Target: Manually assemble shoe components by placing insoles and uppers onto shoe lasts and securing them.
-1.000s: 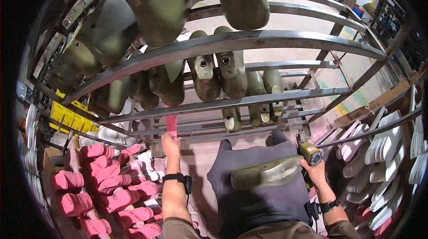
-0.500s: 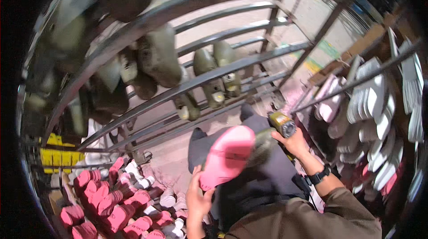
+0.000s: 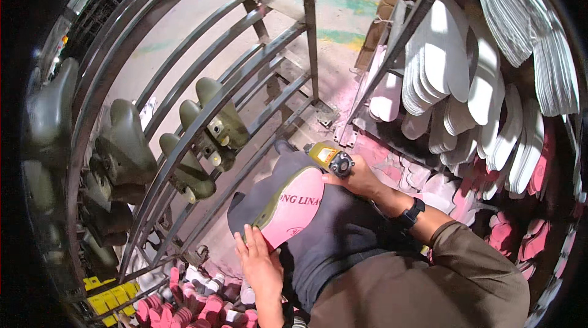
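Observation:
A pink insole board (image 3: 294, 208) with dark printing lies against an olive-green shoe last (image 3: 266, 211), whose edge shows along the insole's left side. The two rest over my lap. My left hand (image 3: 260, 267) is closed on their near, heel end, fingers along the last's side and thumb mostly hidden. At the far, toe end, my right hand (image 3: 360, 180) is wrapped round a yellow hand-held power tool (image 3: 327, 158) with a dark round end. Its thumb reaches the insole's rim; I cannot tell whether the tool touches the last.
A metal rack (image 3: 177, 150) stands to the left and ahead, carrying several olive lasts (image 3: 125, 147). On the right, a rack holds stacked white insoles (image 3: 432, 52). Pink insole stacks (image 3: 211, 309) lie at the lower left beside a yellow crate (image 3: 113, 297).
The view has swung right, with the white insoles now nearer the middle. The pink insole now sits on the last, turned with printing up, and my right hand with the tool is close to its toe.

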{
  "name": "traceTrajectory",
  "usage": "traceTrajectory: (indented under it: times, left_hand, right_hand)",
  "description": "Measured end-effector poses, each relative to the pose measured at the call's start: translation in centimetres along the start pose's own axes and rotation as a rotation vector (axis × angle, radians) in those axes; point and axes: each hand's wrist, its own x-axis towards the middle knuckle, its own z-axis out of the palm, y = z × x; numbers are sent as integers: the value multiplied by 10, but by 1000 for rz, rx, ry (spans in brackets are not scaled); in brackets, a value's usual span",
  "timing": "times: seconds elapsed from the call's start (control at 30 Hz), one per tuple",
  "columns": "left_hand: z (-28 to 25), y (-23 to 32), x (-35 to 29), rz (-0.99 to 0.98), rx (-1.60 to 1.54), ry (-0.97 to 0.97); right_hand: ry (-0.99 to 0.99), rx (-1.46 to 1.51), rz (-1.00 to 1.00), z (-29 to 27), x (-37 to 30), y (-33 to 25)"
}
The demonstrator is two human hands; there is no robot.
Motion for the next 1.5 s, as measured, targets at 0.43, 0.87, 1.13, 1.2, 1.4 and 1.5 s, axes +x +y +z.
traceTrajectory:
  times: [0.43,0.87,1.13,1.2,1.4,1.5]
  left_hand:
    - [-7,-12,25,28,-80,-15]
    - [-4,-17,35,48,-72,0]
    - [-2,-19,31,19,-81,-11]
    - [-1,-18,27,28,-56,-2]
    - [0,-17,35,-10,116,-16]
    - [-5,-28,38,-75,-24,30]
  right_hand:
    - [-38,33,215,-44,-16,-25]
    - [-570,-85,-12,-24,-25,-103]
    - [-474,-159,41,-23,-35,-94]
    - [-440,-175,-24,-28,-41,-90]
    - [-402,-484,-167,-19,-44,-82]
    - [-350,-471,-150,-14,-48,-79]
